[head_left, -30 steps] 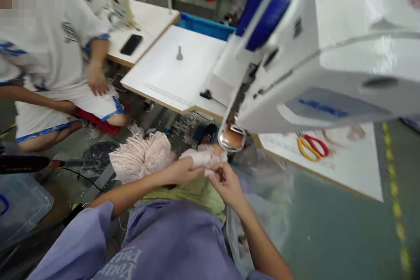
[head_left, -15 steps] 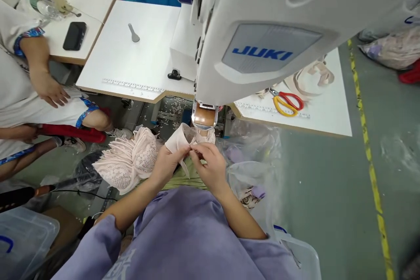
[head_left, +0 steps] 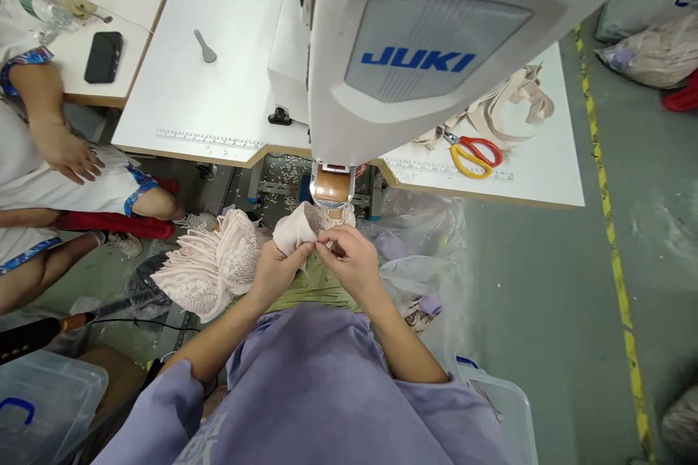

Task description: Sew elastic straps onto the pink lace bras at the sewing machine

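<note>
Item: pale pink fabric piece (head_left: 294,229), lying just below the front end of the sewing machine (head_left: 414,58). We are pinching it from both sides. Our left hand (head_left: 275,272) is gripping its bunched body, and our right hand (head_left: 354,265) is nipping its edge between thumb and forefinger. The piece is sitting up and left of the right hand, equally close to both. Below-left of the machine's front, a lace stack (head_left: 212,272); to its right, scissors (head_left: 472,152).

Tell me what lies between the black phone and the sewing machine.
Head view: a small grey spoon-shaped tool lies on the white table between phone and sewing machine.
</note>
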The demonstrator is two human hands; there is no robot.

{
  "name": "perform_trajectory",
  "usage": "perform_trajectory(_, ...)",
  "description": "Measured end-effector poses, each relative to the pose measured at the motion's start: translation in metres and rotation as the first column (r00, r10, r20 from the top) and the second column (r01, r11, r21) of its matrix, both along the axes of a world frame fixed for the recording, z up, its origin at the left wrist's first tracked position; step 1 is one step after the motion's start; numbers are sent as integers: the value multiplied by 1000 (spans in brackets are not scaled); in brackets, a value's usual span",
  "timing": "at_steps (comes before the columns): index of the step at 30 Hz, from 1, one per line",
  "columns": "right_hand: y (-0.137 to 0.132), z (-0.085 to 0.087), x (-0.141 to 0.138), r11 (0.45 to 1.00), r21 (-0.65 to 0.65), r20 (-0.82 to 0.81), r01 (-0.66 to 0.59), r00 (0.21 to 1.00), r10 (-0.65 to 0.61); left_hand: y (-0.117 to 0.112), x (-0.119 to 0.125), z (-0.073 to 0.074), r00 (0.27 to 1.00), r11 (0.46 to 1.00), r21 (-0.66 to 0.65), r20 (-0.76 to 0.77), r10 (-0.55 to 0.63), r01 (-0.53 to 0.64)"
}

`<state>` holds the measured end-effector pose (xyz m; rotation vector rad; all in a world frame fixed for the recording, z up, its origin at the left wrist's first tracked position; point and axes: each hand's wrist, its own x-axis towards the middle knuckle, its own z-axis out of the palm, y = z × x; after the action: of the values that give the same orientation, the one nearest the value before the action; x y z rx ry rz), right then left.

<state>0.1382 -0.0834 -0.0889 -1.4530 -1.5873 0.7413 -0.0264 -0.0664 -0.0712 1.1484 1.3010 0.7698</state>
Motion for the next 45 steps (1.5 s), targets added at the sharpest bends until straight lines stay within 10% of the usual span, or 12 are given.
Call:
perform_trajectory(12,6,5,13,957,-160,-154,-240,964,216,4,-6,-6,989,982,118,-31,-146,148)
perform_trajectory(35,1,10,31,911,-398,-193,-112,981,36,31,-17,7,911,935,52,-248,-330,352)
perform_trajectory(45,6,26,27,940,-303,50,-155,983,178,24,-3,25,870,887,198,-368,-327,417)
